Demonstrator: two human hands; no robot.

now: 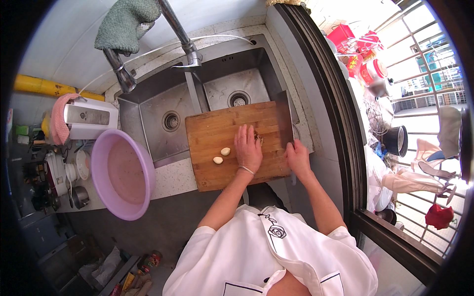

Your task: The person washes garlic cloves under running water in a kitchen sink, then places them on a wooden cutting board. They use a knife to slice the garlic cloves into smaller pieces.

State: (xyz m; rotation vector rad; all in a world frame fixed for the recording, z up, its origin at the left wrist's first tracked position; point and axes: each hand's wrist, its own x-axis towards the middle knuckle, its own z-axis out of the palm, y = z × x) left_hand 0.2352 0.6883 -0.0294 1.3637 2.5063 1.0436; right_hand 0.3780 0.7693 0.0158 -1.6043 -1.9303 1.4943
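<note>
A wooden cutting board (207, 129) lies over the front of the double steel sink. My left hand (249, 150) rests on it, fingers extended, beside a small pile of dark chopped bits (259, 138) partly hidden by the fingers; whether it holds anything under the fingers cannot be told. Two peeled garlic cloves (225, 151) lie on the board to the left of this hand. At the board's right edge my right hand (297, 157) grips a cleaver (284, 118), its broad blade pointing away from me and seen nearly edge-on.
The sink (166, 96) has two basins and a chrome faucet (192, 53). A purple plastic basin (150, 174) stands at the left on the speckled counter (174, 179), near a white appliance (92, 118) with a pink cloth. A dark window frame (333, 74) runs along the right.
</note>
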